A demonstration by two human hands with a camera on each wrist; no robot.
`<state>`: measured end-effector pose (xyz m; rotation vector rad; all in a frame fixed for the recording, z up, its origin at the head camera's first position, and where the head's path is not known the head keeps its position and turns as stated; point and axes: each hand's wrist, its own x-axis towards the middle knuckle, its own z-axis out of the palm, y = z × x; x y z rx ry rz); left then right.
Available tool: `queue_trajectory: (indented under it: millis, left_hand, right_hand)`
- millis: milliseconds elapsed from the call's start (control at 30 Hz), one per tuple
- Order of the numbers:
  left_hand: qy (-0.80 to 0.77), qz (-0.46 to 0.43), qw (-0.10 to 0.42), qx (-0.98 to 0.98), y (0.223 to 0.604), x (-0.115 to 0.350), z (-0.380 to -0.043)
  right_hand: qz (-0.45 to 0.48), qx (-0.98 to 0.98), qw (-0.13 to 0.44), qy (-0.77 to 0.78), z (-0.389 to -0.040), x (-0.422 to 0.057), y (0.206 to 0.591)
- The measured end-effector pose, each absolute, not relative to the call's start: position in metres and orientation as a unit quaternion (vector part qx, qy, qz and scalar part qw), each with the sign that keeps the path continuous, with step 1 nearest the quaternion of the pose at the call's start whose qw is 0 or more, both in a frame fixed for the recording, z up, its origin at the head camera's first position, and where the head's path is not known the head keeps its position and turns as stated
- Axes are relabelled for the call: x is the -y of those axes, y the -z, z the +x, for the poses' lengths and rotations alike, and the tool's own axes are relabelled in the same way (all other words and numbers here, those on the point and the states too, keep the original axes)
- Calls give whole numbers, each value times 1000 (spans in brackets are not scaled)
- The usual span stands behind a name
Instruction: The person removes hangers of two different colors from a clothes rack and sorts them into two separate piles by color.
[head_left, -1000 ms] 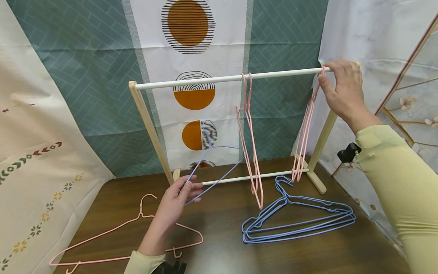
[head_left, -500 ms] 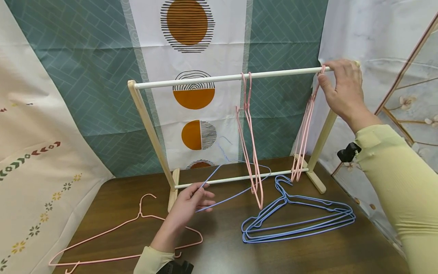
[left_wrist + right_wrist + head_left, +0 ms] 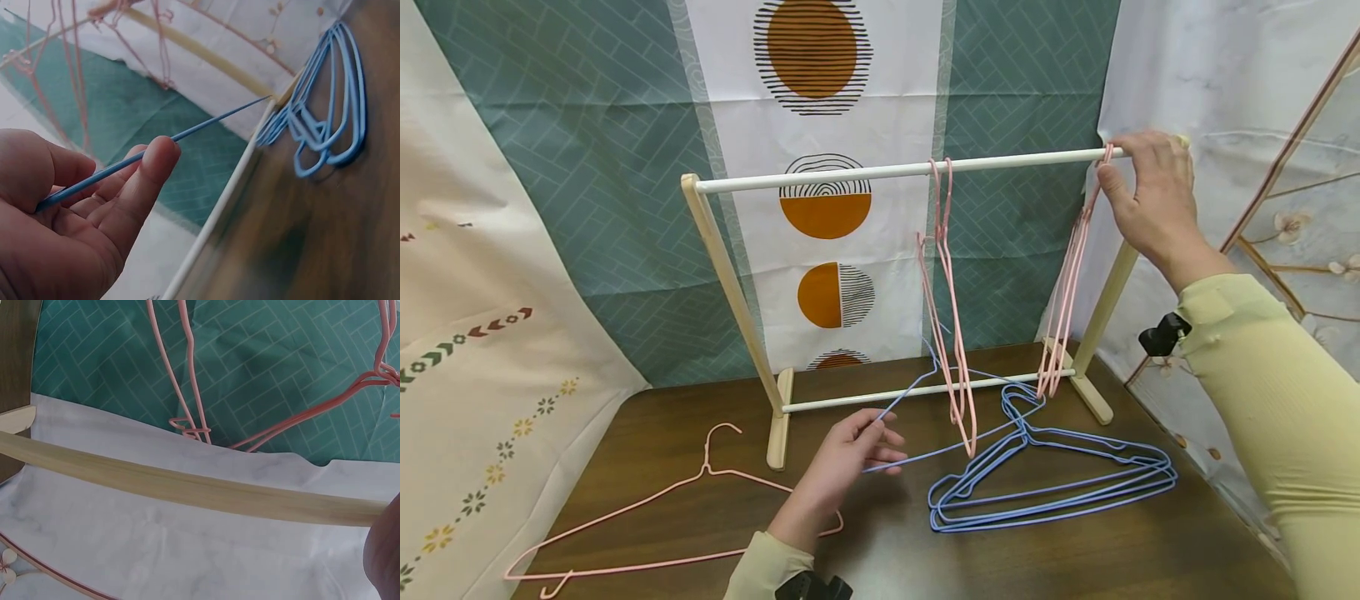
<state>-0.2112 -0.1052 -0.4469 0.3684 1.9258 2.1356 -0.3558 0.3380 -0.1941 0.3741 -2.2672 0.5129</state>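
Note:
In the head view my left hand (image 3: 853, 454) holds a blue wire hanger (image 3: 917, 385) low in front of the clothes rack (image 3: 820, 177). The hanger's hook end points away, passing behind pink hangers (image 3: 958, 342) on the rail. The left wrist view shows its blue wire (image 3: 219, 117) between thumb and fingers. My right hand (image 3: 1157, 196) grips the right end of the top rail, thumb in front, close beside more pink hangers (image 3: 1070, 308). Only a sliver of the right hand (image 3: 384, 550) shows in its wrist view, beside the wooden upright (image 3: 187, 487).
Several blue hangers (image 3: 1024, 430) lie stacked on the brown table (image 3: 880, 558) at right. A single pink hanger (image 3: 625, 568) lies at left, partly behind my left forearm. The rack's lower bar (image 3: 850, 402) runs near the table's back, with patterned cloth (image 3: 1022, 275) behind.
My left hand has moved right with the blue hanger, whose hook end has swung down and right, toward the blue stack. The right hand stays on the rail.

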Motion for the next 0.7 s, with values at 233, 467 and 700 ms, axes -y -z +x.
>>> queue_trajectory:
  millis: [233,467,700]
  left_hand:
    - [-755,135,152,-623,457,73,-210]
    - [-769,133,177,-600,465,34,-204]
    - [-776,126,193,-587,475,4,-198]
  right_hand:
    - [146,892,379,-199,-355,-337,194]
    - [148,890,382,-200,-355,-338,194]
    - [149,889,382,-201,-354,-339,194]
